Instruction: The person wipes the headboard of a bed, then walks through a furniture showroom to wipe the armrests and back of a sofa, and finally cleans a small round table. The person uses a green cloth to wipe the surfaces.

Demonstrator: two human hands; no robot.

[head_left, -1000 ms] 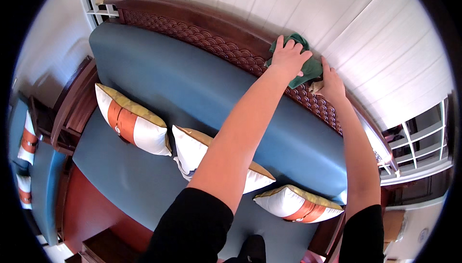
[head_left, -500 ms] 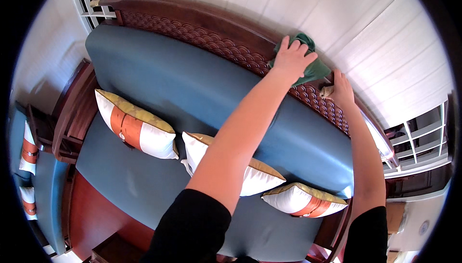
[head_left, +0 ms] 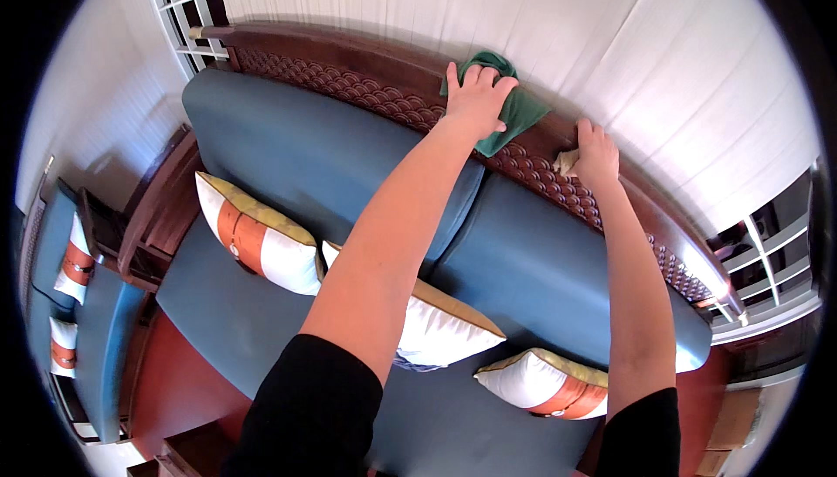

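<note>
Cloth (head_left: 514,109), green, lies crumpled on the top rail (head_left: 375,60) of the sofa back, right against the white wall (head_left: 610,32). My left hand (head_left: 478,98) presses flat on it, fingers spread, palm down, covering its left half. My right hand (head_left: 595,150) sits on the same rail just to the right, apart from the green cloth, fingers curled over a small pale rag (head_left: 567,161) that peeks out under them; how tightly I grip it I cannot tell. The rail is dark wood, with a carved scale band (head_left: 349,89) below it. Under that are two blue back cushions (head_left: 314,150), and my arms reach across them. On the blue seat (head_left: 227,320) lie three pillows, white with orange stripes and yellow edges: one at left (head_left: 257,237), one under my left arm (head_left: 436,329), one near my right elbow (head_left: 545,381). Far left stands a chair (head_left: 96,337) with like pillows
</note>
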